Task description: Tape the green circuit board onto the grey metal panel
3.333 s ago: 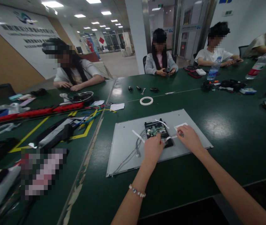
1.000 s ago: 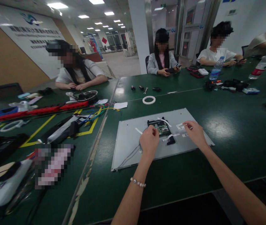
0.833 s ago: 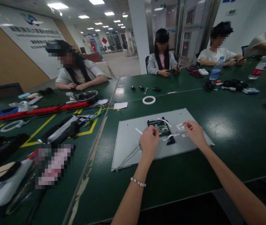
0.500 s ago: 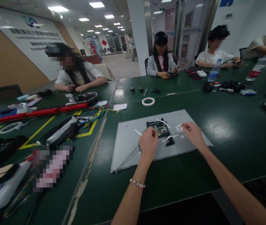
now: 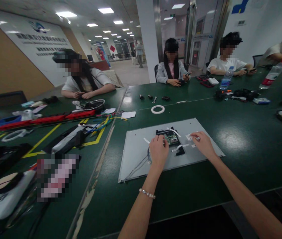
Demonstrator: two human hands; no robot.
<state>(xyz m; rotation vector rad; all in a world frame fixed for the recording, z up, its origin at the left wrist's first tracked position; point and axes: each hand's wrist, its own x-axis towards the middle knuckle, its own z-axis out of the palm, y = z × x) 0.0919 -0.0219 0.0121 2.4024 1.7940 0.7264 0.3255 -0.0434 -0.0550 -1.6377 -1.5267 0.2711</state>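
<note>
A flat grey panel lies on the green table. A green circuit board in a black frame sits at its middle, with white tape strips on and around it. My left hand is at the board's left edge, its fingers curled together; what they grip is hidden. Thin grey cables run from under that hand to the panel's near left corner. Over the white labels on the right, my right hand holds its thumb and fingertips pinched. Anything between them is too small to make out.
A white tape roll and a small wrench lie beyond the panel. Tools, cables and a red strip cover the left side. Bottles stand at the back right. Several people sit around the table.
The camera view has shifted slightly. Both hands keep nearly the same places over the panel, and the fingers stay closed.
</note>
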